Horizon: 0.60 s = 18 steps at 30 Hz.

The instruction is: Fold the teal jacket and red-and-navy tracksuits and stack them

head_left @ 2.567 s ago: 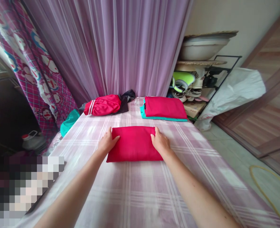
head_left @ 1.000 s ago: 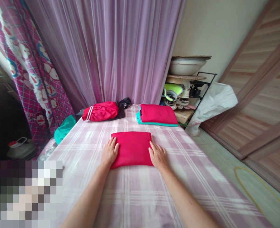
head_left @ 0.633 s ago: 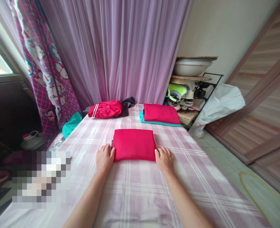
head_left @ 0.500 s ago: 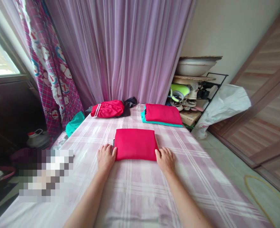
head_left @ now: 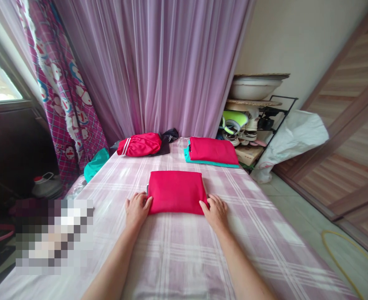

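Right hand [head_left: 214,213] has shifted in onto the lower right corner of the folded red cloth [head_left: 176,193], fingers [head_left: 205,206] spread over that corner, pressing, not pinching. Left hand [head_left: 137,210] sits just outside the cloth's lower left edge, fingers spread wide, tips touching it, nothing held. Cloth lies flat mid-bed on a pink plaid bed sheet [head_left: 177,258]. Further along the bed: a folded red garment [head_left: 213,150] on top of a folded teal cloth [head_left: 199,161], and red striped track pants [head_left: 139,144] beside a dark garment [head_left: 170,135]. A teal bundle [head_left: 95,164] lies at the bed's far left edge.
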Each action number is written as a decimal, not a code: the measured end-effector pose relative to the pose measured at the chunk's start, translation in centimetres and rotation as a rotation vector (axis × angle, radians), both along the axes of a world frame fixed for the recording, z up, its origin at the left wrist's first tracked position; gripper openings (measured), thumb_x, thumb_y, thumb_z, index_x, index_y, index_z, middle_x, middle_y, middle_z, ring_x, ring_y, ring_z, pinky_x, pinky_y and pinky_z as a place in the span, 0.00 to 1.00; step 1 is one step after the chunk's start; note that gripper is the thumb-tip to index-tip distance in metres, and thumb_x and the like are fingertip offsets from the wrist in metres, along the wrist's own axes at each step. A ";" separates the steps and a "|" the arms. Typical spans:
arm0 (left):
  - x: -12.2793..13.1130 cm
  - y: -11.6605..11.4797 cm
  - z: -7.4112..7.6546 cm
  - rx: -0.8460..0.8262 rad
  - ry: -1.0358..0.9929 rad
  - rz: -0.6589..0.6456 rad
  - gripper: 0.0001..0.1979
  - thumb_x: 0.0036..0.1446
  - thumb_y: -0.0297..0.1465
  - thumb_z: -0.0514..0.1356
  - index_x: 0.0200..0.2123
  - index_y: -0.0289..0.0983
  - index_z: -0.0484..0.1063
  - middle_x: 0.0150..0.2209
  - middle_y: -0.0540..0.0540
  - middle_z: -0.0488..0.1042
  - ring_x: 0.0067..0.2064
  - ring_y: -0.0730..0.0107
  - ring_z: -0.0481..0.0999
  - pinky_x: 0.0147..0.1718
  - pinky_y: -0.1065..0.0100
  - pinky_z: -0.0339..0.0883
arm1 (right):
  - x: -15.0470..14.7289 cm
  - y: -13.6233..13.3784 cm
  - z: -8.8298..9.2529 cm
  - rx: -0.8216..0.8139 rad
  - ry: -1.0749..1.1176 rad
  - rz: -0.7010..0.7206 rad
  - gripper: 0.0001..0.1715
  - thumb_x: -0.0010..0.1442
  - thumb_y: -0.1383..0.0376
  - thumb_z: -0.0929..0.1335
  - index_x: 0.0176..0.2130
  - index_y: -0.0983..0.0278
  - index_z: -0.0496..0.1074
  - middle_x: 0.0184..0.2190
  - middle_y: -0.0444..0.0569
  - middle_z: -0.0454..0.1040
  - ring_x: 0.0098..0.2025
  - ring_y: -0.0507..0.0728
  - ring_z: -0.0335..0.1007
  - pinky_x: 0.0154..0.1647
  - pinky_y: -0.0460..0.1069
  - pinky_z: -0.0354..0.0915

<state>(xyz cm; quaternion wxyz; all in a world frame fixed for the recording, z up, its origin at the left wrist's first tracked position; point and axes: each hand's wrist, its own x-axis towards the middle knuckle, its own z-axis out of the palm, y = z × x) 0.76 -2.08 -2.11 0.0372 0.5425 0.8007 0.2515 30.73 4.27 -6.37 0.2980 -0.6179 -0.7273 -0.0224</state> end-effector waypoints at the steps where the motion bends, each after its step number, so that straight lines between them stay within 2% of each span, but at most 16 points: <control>1: 0.0 0.0 0.1 0.003 -0.010 -0.013 0.12 0.64 0.38 0.54 0.41 0.41 0.74 0.56 0.42 0.76 0.63 0.53 0.66 0.63 0.42 0.48 | 0.0 0.1 -0.1 0.005 0.018 0.017 0.17 0.65 0.55 0.62 0.34 0.61 0.74 0.52 0.56 0.77 0.58 0.63 0.64 0.59 0.59 0.54; 6: 0.2 0.0 0.2 0.030 0.015 -0.064 0.11 0.64 0.37 0.53 0.40 0.41 0.72 0.48 0.43 0.79 0.52 0.58 0.76 0.63 0.46 0.51 | 0.2 0.2 0.0 0.050 0.085 0.067 0.13 0.64 0.57 0.64 0.32 0.61 0.72 0.49 0.56 0.78 0.58 0.63 0.66 0.60 0.57 0.55; 12: 0.7 -0.3 0.1 0.065 0.087 -0.199 0.09 0.64 0.35 0.52 0.42 0.42 0.71 0.47 0.43 0.80 0.57 0.58 0.73 0.66 0.51 0.48 | 2.1 -0.2 0.8 0.083 0.118 0.055 0.13 0.61 0.58 0.65 0.27 0.59 0.70 0.48 0.55 0.79 0.58 0.64 0.66 0.61 0.60 0.55; 15: 0.9 -0.4 0.1 0.049 0.086 -0.227 0.09 0.64 0.36 0.52 0.40 0.41 0.71 0.44 0.43 0.80 0.53 0.58 0.76 0.65 0.50 0.50 | 2.8 -0.4 0.8 0.064 0.142 0.058 0.14 0.60 0.58 0.65 0.24 0.59 0.68 0.45 0.55 0.79 0.55 0.64 0.69 0.59 0.59 0.58; 18: 0.8 -0.3 0.1 0.058 0.056 -0.228 0.10 0.64 0.37 0.51 0.40 0.41 0.70 0.41 0.44 0.81 0.48 0.59 0.78 0.64 0.49 0.52 | 2.8 -0.4 0.9 0.102 0.202 0.041 0.12 0.61 0.58 0.63 0.32 0.60 0.72 0.46 0.57 0.79 0.51 0.62 0.72 0.56 0.58 0.62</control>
